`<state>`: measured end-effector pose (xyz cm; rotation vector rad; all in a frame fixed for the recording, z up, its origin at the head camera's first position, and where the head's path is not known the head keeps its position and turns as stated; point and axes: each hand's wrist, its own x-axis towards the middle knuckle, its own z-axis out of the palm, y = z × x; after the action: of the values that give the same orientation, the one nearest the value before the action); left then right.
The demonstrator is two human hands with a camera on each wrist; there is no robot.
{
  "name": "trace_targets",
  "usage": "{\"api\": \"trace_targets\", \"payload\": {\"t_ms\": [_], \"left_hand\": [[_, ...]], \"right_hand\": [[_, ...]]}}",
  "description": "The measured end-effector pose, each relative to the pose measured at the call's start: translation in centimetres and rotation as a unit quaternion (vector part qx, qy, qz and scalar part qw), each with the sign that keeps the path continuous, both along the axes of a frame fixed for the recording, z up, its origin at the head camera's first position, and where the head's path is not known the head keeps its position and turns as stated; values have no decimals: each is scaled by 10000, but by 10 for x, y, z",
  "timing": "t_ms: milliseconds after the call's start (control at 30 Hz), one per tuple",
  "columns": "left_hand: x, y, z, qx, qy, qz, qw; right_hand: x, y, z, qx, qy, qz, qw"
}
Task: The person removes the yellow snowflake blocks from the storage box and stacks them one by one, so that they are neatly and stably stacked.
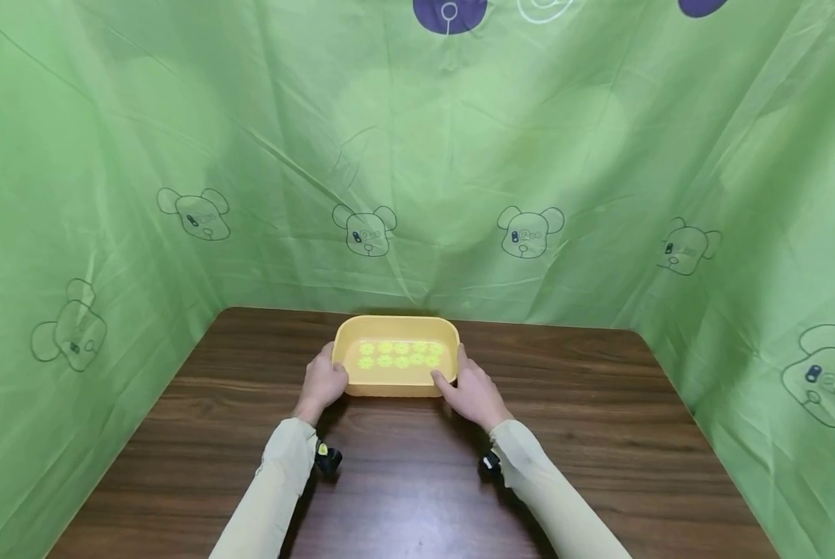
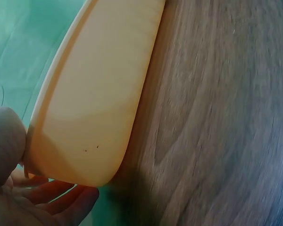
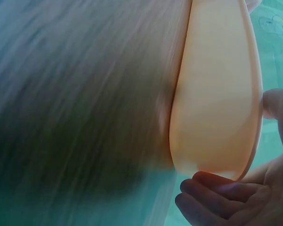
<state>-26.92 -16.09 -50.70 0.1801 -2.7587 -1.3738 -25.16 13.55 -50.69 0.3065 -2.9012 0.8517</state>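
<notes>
A shallow yellow plastic basin (image 1: 395, 390) with rounded corners is between my two hands, close over the far part of the table. Several bright yellow-green flower shapes (image 1: 401, 349) show in rows on its floor. My left hand (image 1: 323, 380) grips the left end, thumb at the rim and fingers against the outer wall, as the left wrist view shows. At the opposite end my right hand (image 1: 475, 390) holds the basin the same way, its fingers (image 3: 212, 195) curled along the outside near the bottom corner. Small dark specks mark the wall in the left wrist view.
The dark wood-grain table (image 1: 599, 435) reaches back to a green cloth (image 1: 445, 155) printed with bear heads, which hangs behind and along both sides. A small black device (image 1: 328, 460) sits at the left wrist, another (image 1: 490, 463) at the right.
</notes>
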Motion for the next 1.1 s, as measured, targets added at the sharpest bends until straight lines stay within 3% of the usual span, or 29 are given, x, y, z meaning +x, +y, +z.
{"api": "trace_targets", "payload": {"t_ms": [300,700,933,1100], "left_hand": [[-6,-10,-7,-101,0,247,9996],[-8,-10,-5,-63,-133,523,9985],[-9,-7,-2,-134,-75,706,9974],[-9,-8,-1,-146,-39,752,9971]], "right_hand": [[1,-19,2,100,-15,-142,9998],[1,-24,1,144,-16,-290,9995],[-2,-27,4,609,380,-462,9964],[-12,-33,16,906,797,-431,9918]]}}
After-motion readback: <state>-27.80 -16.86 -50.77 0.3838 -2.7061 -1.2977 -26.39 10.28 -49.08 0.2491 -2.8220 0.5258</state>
